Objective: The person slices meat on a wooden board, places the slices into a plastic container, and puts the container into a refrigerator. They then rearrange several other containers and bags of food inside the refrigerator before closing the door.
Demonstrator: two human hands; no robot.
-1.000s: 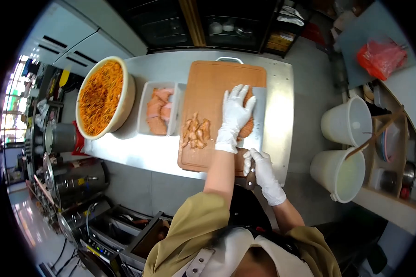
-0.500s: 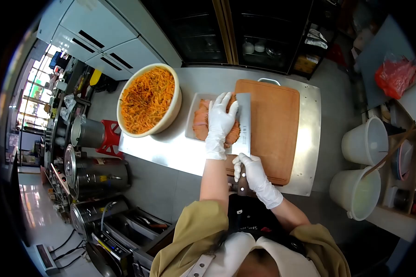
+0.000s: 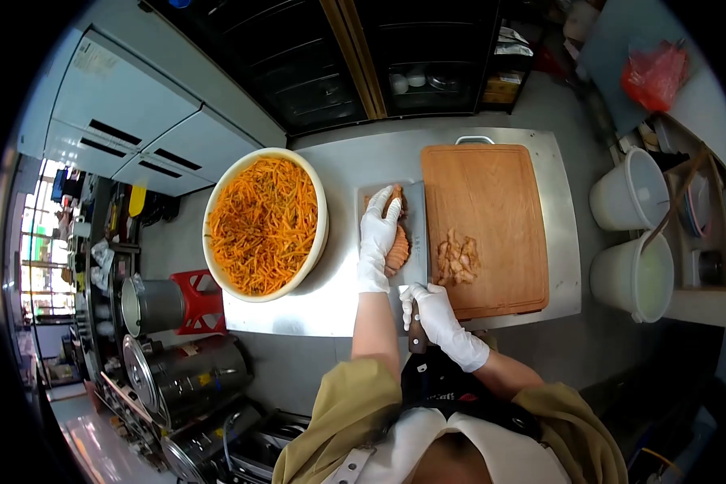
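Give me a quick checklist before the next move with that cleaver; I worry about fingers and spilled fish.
1. Left hand flat on the sliced fish carried on the blade: ok.
2. Right hand closed around the cleaver handle at the table edge: ok.
3. Left fingers away from the cutting edge: cannot tell, the hand hides it.
4. Blade over the white tray beside the cutting board: ok.
5. Cut pieces sit well inside the board: ok.
6. Big bowl of shredded carrot apart from the blade: ok.
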